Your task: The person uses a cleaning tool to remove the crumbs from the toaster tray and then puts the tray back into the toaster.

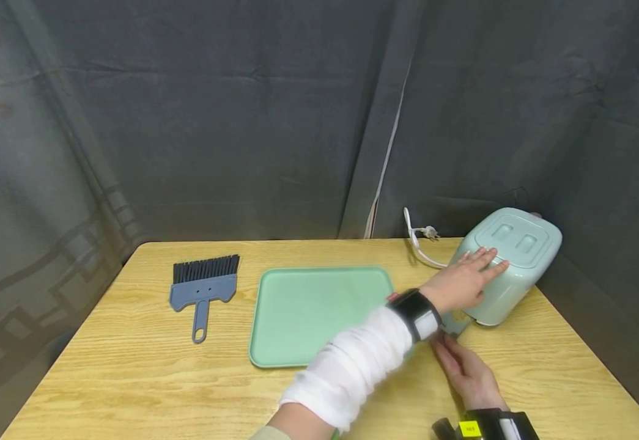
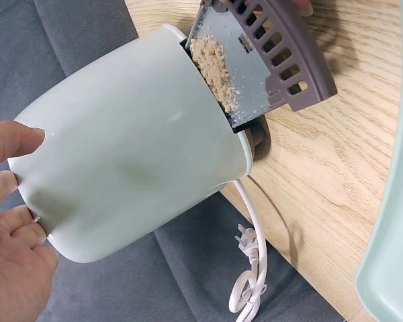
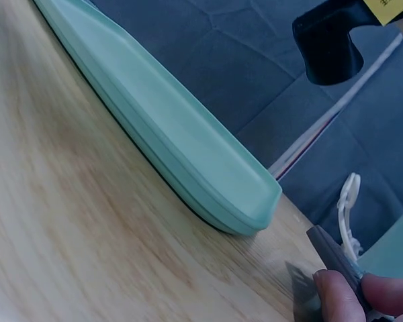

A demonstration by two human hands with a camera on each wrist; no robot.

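A pale mint toaster [image 1: 509,290] with a lidded top stands at the table's right. My left hand [image 1: 465,284] rests with spread fingers on its top and side; in the left wrist view its fingertips touch the toaster's smooth wall [image 2: 134,147]. Partly slid out of the toaster's lower end is a crumb tray [image 2: 255,87], grey with a slotted brown front. Tan crumbs [image 2: 215,70] are heaped on it by the opening. My right hand [image 1: 470,379] pinches the crumb tray's front edge; finger and thumb [image 3: 339,298] show on it in the right wrist view.
Left of the toaster lies a green rectangular serving tray [image 1: 313,311], partly behind my left forearm. A blue-grey hand brush [image 1: 203,288] with black bristles lies farther left. The toaster's white cord and plug [image 1: 430,232] sit at the table's back edge, before grey curtains.
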